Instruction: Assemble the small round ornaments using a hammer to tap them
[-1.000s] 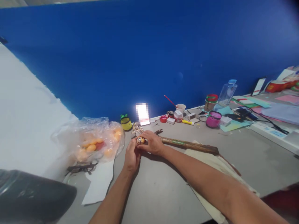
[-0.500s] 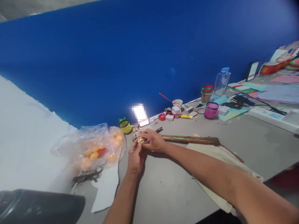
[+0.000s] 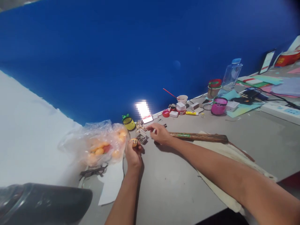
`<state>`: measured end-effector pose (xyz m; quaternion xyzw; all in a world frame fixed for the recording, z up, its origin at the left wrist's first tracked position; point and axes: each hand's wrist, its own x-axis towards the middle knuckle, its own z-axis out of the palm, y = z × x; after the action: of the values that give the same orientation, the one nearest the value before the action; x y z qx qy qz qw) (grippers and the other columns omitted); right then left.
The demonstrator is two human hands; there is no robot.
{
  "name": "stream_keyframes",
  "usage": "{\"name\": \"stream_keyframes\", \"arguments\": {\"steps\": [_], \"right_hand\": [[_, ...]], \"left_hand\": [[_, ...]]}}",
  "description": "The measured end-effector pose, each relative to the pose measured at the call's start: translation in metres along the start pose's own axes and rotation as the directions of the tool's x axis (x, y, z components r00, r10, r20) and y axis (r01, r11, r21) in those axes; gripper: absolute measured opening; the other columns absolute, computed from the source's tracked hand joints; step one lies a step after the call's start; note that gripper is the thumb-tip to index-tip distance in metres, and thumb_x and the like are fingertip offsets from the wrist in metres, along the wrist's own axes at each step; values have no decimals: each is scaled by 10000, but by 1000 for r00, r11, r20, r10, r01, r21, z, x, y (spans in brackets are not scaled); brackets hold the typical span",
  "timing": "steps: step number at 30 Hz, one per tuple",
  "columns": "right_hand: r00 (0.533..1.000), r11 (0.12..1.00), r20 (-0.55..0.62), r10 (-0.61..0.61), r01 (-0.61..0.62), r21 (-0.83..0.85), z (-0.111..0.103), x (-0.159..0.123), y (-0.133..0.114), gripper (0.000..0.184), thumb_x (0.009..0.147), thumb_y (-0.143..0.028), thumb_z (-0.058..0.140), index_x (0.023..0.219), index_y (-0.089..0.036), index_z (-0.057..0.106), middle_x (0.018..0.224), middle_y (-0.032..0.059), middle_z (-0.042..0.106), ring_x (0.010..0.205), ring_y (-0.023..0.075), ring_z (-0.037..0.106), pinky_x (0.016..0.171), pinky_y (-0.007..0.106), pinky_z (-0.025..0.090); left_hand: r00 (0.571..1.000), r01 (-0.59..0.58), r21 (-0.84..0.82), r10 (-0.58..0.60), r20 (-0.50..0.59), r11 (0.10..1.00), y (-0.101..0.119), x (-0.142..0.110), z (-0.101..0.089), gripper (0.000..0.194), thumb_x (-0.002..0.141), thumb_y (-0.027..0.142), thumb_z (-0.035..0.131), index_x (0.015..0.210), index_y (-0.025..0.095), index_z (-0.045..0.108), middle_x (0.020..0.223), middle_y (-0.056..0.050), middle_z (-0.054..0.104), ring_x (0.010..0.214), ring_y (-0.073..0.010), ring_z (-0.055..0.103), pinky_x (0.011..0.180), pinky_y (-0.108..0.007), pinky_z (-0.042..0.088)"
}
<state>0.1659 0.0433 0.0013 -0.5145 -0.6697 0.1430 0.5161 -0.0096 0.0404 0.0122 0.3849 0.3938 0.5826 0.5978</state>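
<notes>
My left hand [image 3: 133,154] is closed around a small yellow-orange ball [image 3: 134,142] with shiny gold bits on its top. Just beyond it lies a small open box [image 3: 142,138] of tiny metal pieces. My right hand [image 3: 160,133] is apart from the ball, its fingers bent and slightly spread toward several shiny gold bead-like pieces [image 3: 138,127]. Nothing shows between those fingers. A wooden-handled hammer [image 3: 201,137] lies to the right, its head partly hidden behind my right hand.
At left are a clear plastic bag of orange balls [image 3: 99,151], glasses [image 3: 93,171] and white paper [image 3: 112,184]. A yellow cup [image 3: 128,123] and a lit phone [image 3: 147,119] stand behind. A beige cloth [image 3: 211,156] lies under my right forearm; a clear bottle [image 3: 232,75] stands farther right.
My right hand has let go of the ball and moved right, away from my left hand. The ball stays in my left hand, and the small open box has come into sight.
</notes>
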Motion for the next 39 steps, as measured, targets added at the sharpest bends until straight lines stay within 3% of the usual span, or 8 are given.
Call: {"name": "stream_keyframes", "arguments": {"steps": [4,9,15,20,23,26,32,39], "right_hand": [[978,976,-74,193,-199,-83,-2,3,7,295,846,-66,580,1021,-211,769,992,32,756,897,185,668,907,325,521],[998,980,50,44,-33,-198,4,-3,4,287,884,-83,594,1059,-214,779,1020,59,744,991,208,662,952,327,498],[966,944,229,-121,184,-275,9,-9,-6,441,882,-247,746,1322,-240,702,1324,118,679,1196,281,607,1047,414,458],[932,884,355,-70,223,-412,7,-10,-12,505,858,-242,765,1352,-211,665,1316,137,700,1202,326,598,1024,459,459],[946,909,312,-90,206,-362,6,-9,-9,480,882,-166,694,1358,-222,673,1306,108,722,1192,290,610,1019,418,462],[962,944,267,-57,138,-298,5,-6,-3,360,906,-123,624,1223,-220,764,1218,85,771,1133,258,649,1014,379,464],[970,964,242,0,64,-258,4,-5,-2,286,892,-101,637,1057,-228,834,1073,71,815,1024,249,697,958,353,465],[929,924,368,-38,173,-340,-2,-6,-14,227,977,-267,634,1097,-209,817,1059,84,812,1002,252,691,913,350,436]], "left_hand": [[997,4,-43,-7,-78,999,9,7,-5,183,745,322,598,865,188,570,559,74,495,436,-72,383,454,-189,326],[997,44,-45,-47,-69,998,7,6,-3,189,749,332,591,880,206,541,551,89,474,405,-71,365,439,-185,284],[996,78,-81,-82,-46,994,3,13,-9,213,727,318,601,896,195,558,619,51,575,467,-106,496,479,-222,408],[989,65,-46,-70,-131,997,3,14,-11,269,642,226,623,904,189,573,733,30,640,521,-107,569,475,-215,420],[992,41,-1,-41,-119,999,5,11,-10,209,641,245,663,825,190,581,707,39,613,508,-99,551,457,-204,380],[992,-32,203,56,-115,979,8,9,-11,157,690,273,735,694,192,600,585,49,531,490,-100,481,474,-207,348],[943,-310,623,316,106,718,8,6,-11,138,633,102,805,645,232,761,748,-32,635,794,-198,574,706,-246,443],[931,-348,855,249,267,385,3,10,-19,126,790,230,684,758,220,806,839,-62,686,887,-235,631,899,-349,481]]}}
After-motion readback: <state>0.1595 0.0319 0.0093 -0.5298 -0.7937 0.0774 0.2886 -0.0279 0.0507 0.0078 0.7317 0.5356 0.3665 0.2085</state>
